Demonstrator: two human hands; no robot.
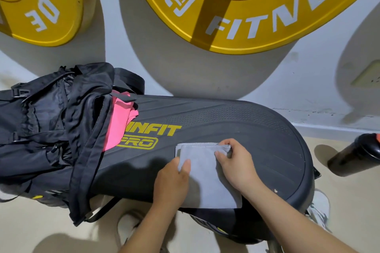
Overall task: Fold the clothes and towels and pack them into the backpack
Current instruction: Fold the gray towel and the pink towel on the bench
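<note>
A black ribbed bench (236,121) stands on a beige floor (41,222) against a white wall (205,72). Yellow letters on it read "INFIT PRO"; the start is covered. Two yellow weight plates (257,6) hang at the top of the frame, the larger marked "15" and "FITNE", cut by the edge. A black backpack (51,121) lies at the left end, with a pink garment (119,121) at its mouth. The folded grey towel (205,174) lies lower centre. The left hand (172,181) pinches its left edge, and the right hand (236,164) pinches its upper right corner. A dark bottle (357,150) lies at the right.
</note>
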